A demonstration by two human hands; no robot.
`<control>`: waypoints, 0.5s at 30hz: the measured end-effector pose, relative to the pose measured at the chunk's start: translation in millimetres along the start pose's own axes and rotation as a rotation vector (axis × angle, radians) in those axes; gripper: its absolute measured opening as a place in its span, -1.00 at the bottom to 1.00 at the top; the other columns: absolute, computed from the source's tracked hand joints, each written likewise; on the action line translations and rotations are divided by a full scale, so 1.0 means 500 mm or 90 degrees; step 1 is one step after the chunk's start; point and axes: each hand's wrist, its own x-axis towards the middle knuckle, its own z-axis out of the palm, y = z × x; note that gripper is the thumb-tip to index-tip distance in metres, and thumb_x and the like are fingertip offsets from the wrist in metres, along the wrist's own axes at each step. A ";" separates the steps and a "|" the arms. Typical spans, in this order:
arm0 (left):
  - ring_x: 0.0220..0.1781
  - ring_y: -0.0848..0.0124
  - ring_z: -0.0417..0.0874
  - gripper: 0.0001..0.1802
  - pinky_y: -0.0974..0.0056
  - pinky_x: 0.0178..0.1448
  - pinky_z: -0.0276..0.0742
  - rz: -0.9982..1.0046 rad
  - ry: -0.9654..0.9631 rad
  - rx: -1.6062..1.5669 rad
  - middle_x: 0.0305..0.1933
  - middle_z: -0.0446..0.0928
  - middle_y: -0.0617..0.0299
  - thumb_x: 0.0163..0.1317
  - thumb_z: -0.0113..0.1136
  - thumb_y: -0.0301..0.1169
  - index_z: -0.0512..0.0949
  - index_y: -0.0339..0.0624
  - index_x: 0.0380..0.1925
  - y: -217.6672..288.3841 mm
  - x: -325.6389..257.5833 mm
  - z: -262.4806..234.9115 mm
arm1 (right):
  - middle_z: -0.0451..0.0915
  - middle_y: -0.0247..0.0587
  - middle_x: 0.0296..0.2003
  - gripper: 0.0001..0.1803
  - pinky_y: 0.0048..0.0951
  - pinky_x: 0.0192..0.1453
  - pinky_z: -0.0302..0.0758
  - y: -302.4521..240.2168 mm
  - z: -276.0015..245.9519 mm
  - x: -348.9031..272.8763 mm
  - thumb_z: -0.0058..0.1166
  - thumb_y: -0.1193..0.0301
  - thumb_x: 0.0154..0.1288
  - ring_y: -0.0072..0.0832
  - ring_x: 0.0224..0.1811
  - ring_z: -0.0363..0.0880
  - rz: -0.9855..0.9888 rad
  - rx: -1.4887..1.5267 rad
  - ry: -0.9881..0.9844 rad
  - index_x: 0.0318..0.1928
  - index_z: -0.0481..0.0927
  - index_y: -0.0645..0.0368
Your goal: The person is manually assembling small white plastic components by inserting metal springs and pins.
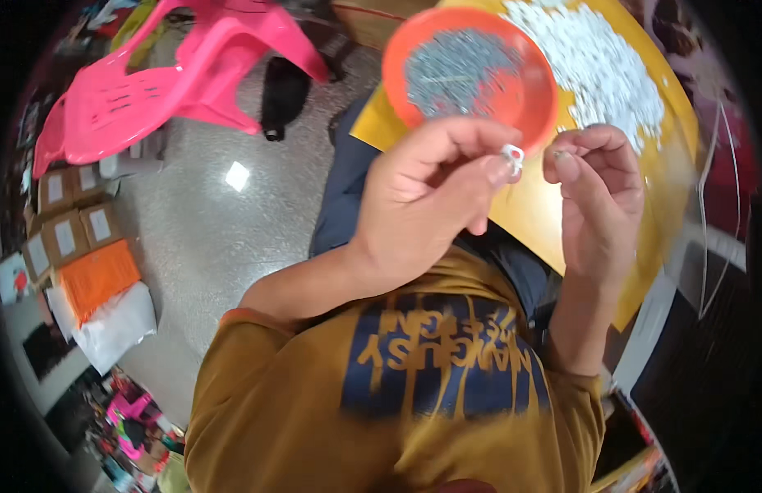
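- Head view looks down past a mustard-yellow shirt (315, 411) with a dark blue print on the chest, both forearms raised in front of it
- Left hand (430, 197) is curled, thumb and forefinger pinched on a small white plastic piece (512, 154) held up at the fingertips
- Right hand (598, 193) sits just beside it, fingers bent and thumb pressed to forefinger on something tiny and greyish (559, 154); what it is cannot be told, too small
- Fingertips of the two hands are close together with a narrow gap between them, the white piece on the left side of that gap
- Behind the hands stands a yellow round table (545, 214), its edge curving down to the right
- On the table an orange shallow bowl (538, 99) holds a heap of small grey bits, partly hidden by the left hand's knuckles
- Just beyond the bowl a wide heap of small white pieces (603, 66) lies spread on the tabletop
- To the left a pink plastic chair (151, 90) stands on the speckled grey floor (200, 230)
- Brown cardboard boxes (69, 222) with white labels and an orange bundle (97, 275) lie at the far left
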 end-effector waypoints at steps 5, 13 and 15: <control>-0.58 0.70 0.37 -0.82 0.61 -0.51 0.30 -0.006 -0.084 -0.028 -0.39 0.47 0.24 0.18 -0.02 -0.54 0.38 -0.33 -0.20 -0.011 -0.003 0.005 | 0.50 -0.17 -0.39 -0.77 -0.59 -0.26 0.40 -0.009 0.004 -0.047 0.06 0.66 -0.01 -0.55 -0.37 0.46 -0.017 0.057 -0.030 -0.30 0.36 0.28; -0.67 0.61 0.36 -0.82 0.57 -0.58 0.30 0.021 -0.119 0.033 -0.41 0.50 0.07 0.17 -0.04 -0.56 0.33 -0.35 -0.21 -0.024 -0.028 0.025 | 0.49 -0.09 -0.40 -0.75 -0.59 -0.33 0.44 -0.015 -0.002 -0.087 0.08 0.70 -0.05 -0.52 -0.42 0.47 -0.005 0.054 -0.030 -0.33 0.34 0.28; -0.66 0.61 0.37 -0.82 0.57 -0.58 0.30 0.024 -0.118 0.036 -0.40 0.49 0.07 0.17 -0.04 -0.57 0.32 -0.35 -0.21 -0.029 -0.030 0.026 | 0.49 -0.10 -0.41 -0.75 -0.59 -0.33 0.44 -0.011 -0.006 -0.089 0.08 0.70 -0.05 -0.52 -0.42 0.47 -0.014 0.049 -0.036 -0.33 0.34 0.28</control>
